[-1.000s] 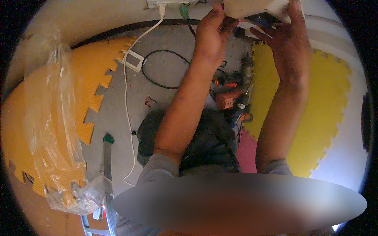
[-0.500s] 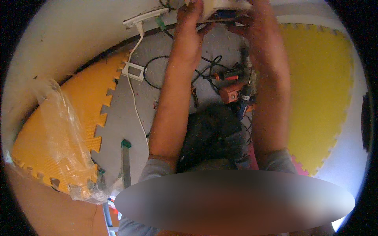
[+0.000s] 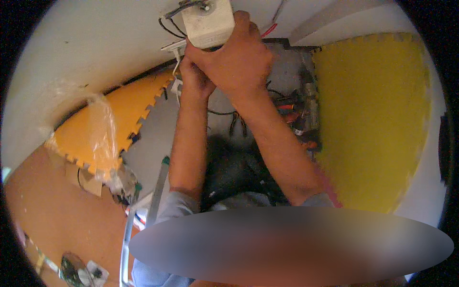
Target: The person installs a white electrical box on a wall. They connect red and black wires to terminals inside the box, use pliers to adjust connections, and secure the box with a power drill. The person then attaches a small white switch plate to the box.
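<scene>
Right hand [image 3: 246, 60] clamps the white box [image 3: 209, 26] at the far middle, fingers wrapped over its right edge and thumb stretched along its near edge. Left hand [image 3: 195, 76] sits just beneath that thumb, partly covered, so I can't tell whether it grips. A dark cable [image 3: 174, 27] loops off the box's left side; a white power strip [image 3: 173, 46] shows just beyond its near left corner, and a red wire [image 3: 270, 30] to the right. Nearer, pliers [image 3: 238, 125] lie on the grey floor [image 3: 148, 129]. Out left, clear plastic [image 3: 103, 129] drapes an orange foam mat [image 3: 136, 93]; out right spreads a yellow one [image 3: 373, 119].
</scene>
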`<state>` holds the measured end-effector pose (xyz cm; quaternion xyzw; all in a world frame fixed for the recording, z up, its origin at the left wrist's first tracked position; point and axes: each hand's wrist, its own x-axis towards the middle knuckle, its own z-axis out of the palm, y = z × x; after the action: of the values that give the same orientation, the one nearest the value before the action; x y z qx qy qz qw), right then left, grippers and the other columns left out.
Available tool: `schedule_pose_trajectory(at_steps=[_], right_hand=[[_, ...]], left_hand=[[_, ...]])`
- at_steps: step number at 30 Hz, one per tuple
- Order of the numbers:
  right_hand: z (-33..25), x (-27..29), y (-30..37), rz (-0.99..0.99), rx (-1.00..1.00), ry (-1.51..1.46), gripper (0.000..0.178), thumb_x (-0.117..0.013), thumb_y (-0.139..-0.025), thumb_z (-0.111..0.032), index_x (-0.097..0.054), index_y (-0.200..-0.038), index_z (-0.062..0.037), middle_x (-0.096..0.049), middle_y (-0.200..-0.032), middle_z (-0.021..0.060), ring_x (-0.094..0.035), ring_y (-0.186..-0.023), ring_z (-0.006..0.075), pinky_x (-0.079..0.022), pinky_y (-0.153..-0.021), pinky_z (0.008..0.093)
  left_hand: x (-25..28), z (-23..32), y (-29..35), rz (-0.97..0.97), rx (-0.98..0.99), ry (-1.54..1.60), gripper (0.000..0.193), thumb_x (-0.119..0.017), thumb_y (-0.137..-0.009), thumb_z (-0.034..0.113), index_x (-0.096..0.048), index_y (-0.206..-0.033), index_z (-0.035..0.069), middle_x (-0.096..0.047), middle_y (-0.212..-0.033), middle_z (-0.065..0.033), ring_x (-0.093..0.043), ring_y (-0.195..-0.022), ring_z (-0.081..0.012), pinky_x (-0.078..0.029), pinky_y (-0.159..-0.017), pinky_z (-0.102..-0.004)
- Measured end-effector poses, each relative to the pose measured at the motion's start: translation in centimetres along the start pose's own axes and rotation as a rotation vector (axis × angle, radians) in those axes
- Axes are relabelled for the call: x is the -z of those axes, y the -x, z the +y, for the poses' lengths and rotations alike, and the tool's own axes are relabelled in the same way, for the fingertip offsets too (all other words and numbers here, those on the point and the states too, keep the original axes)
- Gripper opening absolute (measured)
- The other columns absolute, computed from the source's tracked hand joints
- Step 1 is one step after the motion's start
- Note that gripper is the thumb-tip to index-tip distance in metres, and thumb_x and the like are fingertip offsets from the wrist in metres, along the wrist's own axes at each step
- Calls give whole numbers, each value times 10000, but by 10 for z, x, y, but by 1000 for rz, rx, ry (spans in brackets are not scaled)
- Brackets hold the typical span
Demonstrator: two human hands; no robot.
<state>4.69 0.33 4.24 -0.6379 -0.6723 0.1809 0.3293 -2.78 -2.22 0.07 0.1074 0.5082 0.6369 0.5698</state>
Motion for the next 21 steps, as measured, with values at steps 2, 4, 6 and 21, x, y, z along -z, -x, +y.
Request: schedule_pose_trajectory(at_steps=[2, 4, 6, 21], right_hand=[[9, -5, 2, 28, 38, -61, 927, -900, -583, -570, -531, -1243, -34, -650, -1118, 222, -724, -765, 414, -606, -638, 514], [12, -2, 1, 48, 83, -119, 921, -898, -592, -576, -530, -1238, -34, -641, -1091, 205, -721, -775, 403, -608, -653, 517], [11, 3, 1, 1, 38, -93, 913, -902, -587, -563, -524, -1231, -37, -620, -1086, 197, -718, -813, 403, -607, -658, 520], [1, 2, -4, -26, -11, 6, 891, -936, -551, -516, -511, -1170, -36, -591, -1141, 162, -675, -966, 422, -592, -755, 511]], left_hand=[[-7, 4, 0, 45, 0, -30, 611, -395, -1061, 461, -439, -1518, 57, -541, -1500, -151, -543, -1360, -323, -421, -1165, -466], [-7, 8, -7, 20, 14, -80, 598, -397, -1057, 448, -458, -1503, 56, -553, -1486, -155, -553, -1348, -327, -425, -1161, -469], [-1, 10, -16, -23, 46, -124, 584, -398, -1052, 436, -476, -1488, 55, -565, -1471, -160, -563, -1335, -331, -430, -1157, -472], [33, 29, -40, -122, 267, -209, 533, -388, -1061, 348, -513, -1452, 8, -589, -1449, -170, -571, -1330, -320, -411, -1175, -458]])
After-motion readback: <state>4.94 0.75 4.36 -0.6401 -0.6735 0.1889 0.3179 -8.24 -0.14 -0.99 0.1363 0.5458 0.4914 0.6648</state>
